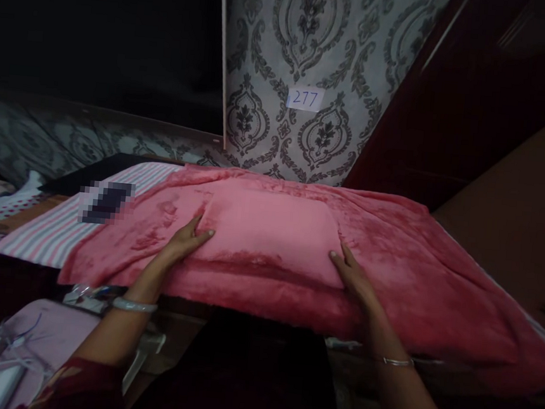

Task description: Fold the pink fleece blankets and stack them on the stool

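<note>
Pink folded cloth point(273, 230) lies atop the blanket point(419, 274), long axis approx L-R betw. L hand point(184, 240) & R hand point(358, 277), each at one end, neither clearly nearer; fingers part-spread, can't tell if gripping.

The left forearm point(144, 282) and right forearm point(388, 332) reach over the desk's point(87, 174) near edge, converging slightly, with left grip point(184, 241) and right grip point(356, 278) apart, thumbs point(209, 233) spread from the fingers point(350, 257).
</note>
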Demonstrator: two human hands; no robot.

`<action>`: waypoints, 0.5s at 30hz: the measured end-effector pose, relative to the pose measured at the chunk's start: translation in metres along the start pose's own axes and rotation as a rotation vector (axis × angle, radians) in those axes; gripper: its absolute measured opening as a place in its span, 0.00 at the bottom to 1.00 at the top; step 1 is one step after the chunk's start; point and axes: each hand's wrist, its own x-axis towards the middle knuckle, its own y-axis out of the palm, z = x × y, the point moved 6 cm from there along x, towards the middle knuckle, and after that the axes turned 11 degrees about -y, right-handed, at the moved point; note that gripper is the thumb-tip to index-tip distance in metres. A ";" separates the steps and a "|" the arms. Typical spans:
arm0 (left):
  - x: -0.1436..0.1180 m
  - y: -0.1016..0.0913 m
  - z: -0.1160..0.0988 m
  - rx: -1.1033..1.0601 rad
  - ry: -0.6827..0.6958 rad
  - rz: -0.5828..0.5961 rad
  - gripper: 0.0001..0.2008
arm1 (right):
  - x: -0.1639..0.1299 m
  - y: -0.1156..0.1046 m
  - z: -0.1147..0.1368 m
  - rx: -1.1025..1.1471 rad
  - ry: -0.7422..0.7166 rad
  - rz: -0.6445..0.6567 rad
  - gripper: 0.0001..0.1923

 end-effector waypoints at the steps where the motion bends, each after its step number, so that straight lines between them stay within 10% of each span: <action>1: -0.001 0.001 -0.004 -0.023 0.036 0.013 0.41 | 0.000 0.000 0.003 0.011 -0.016 -0.005 0.39; 15: -0.005 -0.002 0.012 -0.081 0.039 -0.009 0.34 | -0.018 0.003 -0.008 0.179 -0.171 -0.137 0.36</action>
